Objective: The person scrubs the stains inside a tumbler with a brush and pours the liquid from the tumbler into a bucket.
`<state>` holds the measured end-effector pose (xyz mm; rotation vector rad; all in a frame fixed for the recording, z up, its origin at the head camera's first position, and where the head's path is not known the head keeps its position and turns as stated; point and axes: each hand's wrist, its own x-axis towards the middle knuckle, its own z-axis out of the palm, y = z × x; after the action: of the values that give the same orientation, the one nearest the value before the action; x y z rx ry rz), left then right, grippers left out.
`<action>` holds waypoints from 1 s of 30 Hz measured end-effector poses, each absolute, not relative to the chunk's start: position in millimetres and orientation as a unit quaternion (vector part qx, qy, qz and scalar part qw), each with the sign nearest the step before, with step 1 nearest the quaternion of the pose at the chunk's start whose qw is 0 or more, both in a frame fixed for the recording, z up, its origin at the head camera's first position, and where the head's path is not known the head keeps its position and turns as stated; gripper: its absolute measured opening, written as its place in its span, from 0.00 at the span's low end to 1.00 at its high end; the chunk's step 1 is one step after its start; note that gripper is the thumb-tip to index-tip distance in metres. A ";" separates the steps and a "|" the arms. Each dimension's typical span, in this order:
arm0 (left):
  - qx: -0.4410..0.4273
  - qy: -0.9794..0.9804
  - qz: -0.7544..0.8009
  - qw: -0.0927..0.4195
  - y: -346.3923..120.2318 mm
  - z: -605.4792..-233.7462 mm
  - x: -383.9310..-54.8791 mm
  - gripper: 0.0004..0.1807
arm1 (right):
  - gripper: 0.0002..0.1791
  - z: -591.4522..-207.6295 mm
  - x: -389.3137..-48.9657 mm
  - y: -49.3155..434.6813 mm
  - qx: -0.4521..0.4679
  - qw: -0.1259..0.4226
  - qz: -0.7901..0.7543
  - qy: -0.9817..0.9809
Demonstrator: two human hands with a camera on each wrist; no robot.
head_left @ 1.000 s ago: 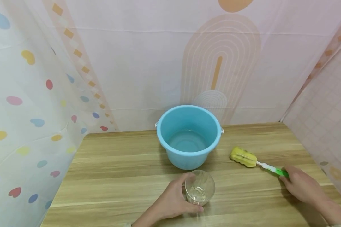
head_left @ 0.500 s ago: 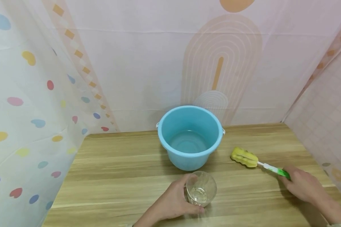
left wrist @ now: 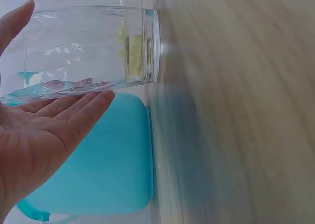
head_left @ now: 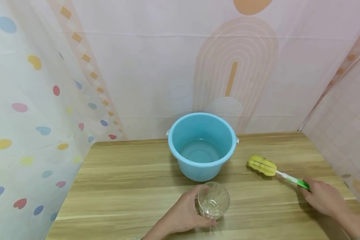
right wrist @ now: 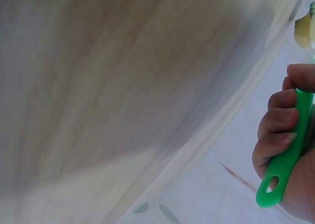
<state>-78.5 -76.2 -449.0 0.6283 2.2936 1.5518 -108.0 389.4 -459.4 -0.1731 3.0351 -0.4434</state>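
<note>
My left hand (head_left: 183, 213) holds a clear drinking glass (head_left: 213, 201), thumb on its near side and fingers behind it. The glass stands upright; in the left wrist view its thick base (left wrist: 150, 47) is right at the table surface. At the right, my right hand (head_left: 322, 198) grips a sponge bottle brush (head_left: 262, 165) by its green handle (right wrist: 288, 160), fingers curled round it. Its yellow sponge head points left and back, low over the table. Just behind the glass stands a light blue bucket (head_left: 199, 171), with what looks like water at its bottom.
A wood-grain table (head_left: 117, 186) carries everything. Patterned cloth (head_left: 150, 76) hangs along its back edge, with more cloth on the left and right sides. The bucket has white handle mounts (head_left: 237, 140) on both sides.
The brush has turned slightly in my right hand and shifted a little right. My left hand keeps hold of the glass in the same place. The head view has moved slightly.
</note>
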 end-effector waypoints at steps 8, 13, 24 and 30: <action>0.210 0.807 0.532 0.147 -78.5 -449.1 -77.6 0.48 | 0.17 -446.6 -106.2 392.1 -0.045 0.015 -0.153 0.987; 0.213 0.804 0.535 0.146 -78.0 -449.7 -78.7 0.48 | 0.21 -436.9 -103.5 394.6 -0.038 -0.004 -0.167 0.985; 0.213 0.801 0.540 0.148 -75.6 -451.5 -79.8 0.47 | 0.20 -407.9 -96.4 394.2 -0.019 -0.089 -0.154 0.984; 0.211 0.802 0.540 0.141 -76.6 -451.3 -79.7 0.48 | 0.21 -393.1 -95.2 383.5 -0.042 -0.136 -0.165 0.976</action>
<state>-79.7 -76.6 -451.3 0.6097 2.3176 1.5603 -95.2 383.5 -393.1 -0.1453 3.3638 -0.5689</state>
